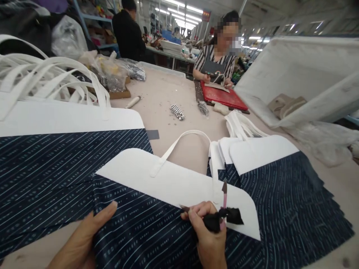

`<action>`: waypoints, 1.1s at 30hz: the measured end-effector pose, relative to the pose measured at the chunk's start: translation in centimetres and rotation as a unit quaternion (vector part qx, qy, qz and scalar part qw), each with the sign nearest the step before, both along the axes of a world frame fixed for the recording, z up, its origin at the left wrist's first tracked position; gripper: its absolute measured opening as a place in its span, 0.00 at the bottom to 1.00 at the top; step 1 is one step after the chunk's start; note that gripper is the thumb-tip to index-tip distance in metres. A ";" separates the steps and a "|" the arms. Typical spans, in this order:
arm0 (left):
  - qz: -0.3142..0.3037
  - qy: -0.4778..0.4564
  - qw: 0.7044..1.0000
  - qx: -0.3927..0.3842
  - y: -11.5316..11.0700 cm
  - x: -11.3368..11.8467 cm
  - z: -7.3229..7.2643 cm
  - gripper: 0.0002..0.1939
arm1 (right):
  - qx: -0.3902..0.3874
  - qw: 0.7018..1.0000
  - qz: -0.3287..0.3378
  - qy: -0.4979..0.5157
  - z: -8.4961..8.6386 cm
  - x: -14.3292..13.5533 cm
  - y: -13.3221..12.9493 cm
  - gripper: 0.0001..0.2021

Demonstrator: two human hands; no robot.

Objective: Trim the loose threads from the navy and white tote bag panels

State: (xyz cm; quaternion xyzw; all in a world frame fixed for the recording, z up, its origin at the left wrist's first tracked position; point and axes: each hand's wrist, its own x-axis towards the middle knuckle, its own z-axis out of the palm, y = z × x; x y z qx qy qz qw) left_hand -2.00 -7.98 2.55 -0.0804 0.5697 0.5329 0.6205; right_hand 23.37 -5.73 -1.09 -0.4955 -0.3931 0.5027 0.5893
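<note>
A flat bag panel [157,224], navy with thin light stripes and a white top band with a white strap handle [185,136], lies in front of me. My left hand [84,239] presses flat on its lower left edge. My right hand [209,233] pinches a black scrap of cloth [221,218] together with a thin pink tool [224,194], resting on the panel's white band near the right handle end.
A tall stack of similar panels [56,157] lies at left, another stack [280,194] at right. A white bin [303,74] stands at the right. Across the table a person in a striped top works on a red mat [224,98]; another stands behind.
</note>
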 end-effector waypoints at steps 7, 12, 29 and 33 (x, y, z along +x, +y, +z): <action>-0.063 0.024 0.997 0.027 3.3 8.5 2.2 0.24 | -0.001 0.998 -0.019 -0.058 1.4 -0.5 -0.1 0.14; -0.110 0.020 0.993 -0.024 3.7 9.1 1.1 0.15 | -0.004 0.999 -0.051 -0.014 1.4 -0.5 -0.3 0.13; -0.048 -0.087 0.993 -0.057 -0.5 7.1 -1.3 0.41 | 0.049 0.998 -0.010 -0.043 0.0 1.0 -1.8 0.12; -0.048 -0.138 0.987 -0.060 -0.5 7.2 -1.3 0.40 | 0.083 0.993 -0.009 -0.080 0.5 0.8 -1.7 0.12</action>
